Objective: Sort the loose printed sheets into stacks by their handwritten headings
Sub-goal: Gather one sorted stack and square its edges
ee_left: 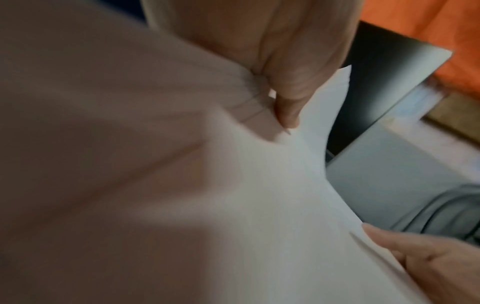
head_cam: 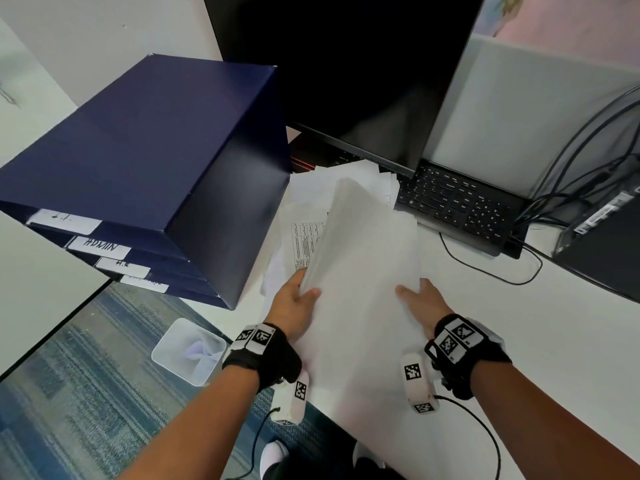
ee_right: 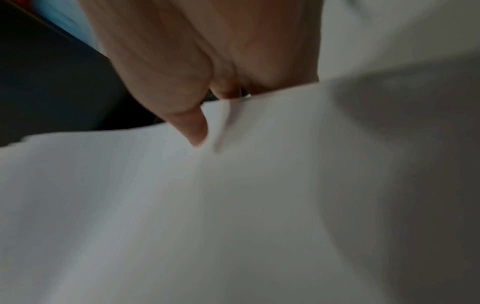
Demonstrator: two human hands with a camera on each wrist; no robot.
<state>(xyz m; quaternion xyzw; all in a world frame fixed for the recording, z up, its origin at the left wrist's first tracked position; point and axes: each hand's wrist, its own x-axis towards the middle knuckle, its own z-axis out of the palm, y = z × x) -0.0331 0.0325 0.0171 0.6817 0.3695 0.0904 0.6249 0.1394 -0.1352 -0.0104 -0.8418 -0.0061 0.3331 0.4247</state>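
A sheaf of printed sheets [head_cam: 363, 258] was held above the bench [head_cam: 519, 323], just over the loose pile [head_cam: 304, 202], the left hand [head_cam: 294, 306] and right hand [head_cam: 424, 303] each clamped on an edge. The grip would best be kept even, lest sheets slip.

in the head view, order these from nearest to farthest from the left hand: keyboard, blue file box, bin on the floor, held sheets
1. Held sheets: gripped by the left hand itself.
2. Blue file box: just to its left, on the desk.
3. Bin: lower left, on the floor; too close to the box to rank firmly.
4. Keyboard: far right, under the monitor.
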